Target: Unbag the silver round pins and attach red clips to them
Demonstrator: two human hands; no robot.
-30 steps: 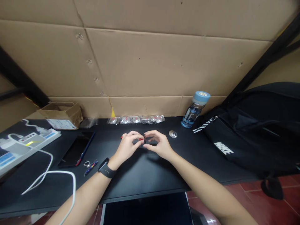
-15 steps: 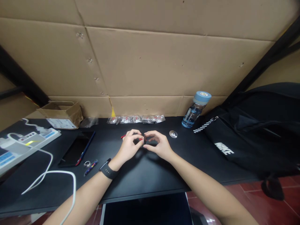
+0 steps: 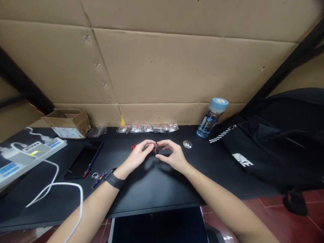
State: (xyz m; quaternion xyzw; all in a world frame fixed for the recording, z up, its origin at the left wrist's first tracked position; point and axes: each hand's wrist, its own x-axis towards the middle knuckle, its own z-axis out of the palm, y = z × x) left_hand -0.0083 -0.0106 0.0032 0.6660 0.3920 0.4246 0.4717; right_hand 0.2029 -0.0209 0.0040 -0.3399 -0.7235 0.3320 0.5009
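Between my hands, above the black table (image 3: 141, 199), is a small dark round disc (image 3: 157, 149), seen nearly edge-on. My right hand (image 3: 173, 156) grips it with the thumb below and the fingers above. My left hand (image 3: 142, 153) has its thumb and fingers pressed together at the disc's left side. A red string (image 3: 133, 146) shows behind the left fingers, and a bit of red shows by the disc. A shiny round metal disc (image 3: 187, 144) lies on the table to the right of my right hand.
Several plastic-wrapped discs (image 3: 148, 128) line the back edge. A bottle (image 3: 212, 116) and black backpack (image 3: 273, 145) stand right. At left are a cardboard box (image 3: 68, 123), phone (image 3: 86, 159), keychain (image 3: 99, 179), power strip (image 3: 48, 148) and a white cable (image 3: 80, 195) crossing my left forearm.
My left hand has shifted slightly, its fingers straighter and closer to the top of the disc. More of the disc shows between the hands. My right hand has barely moved.
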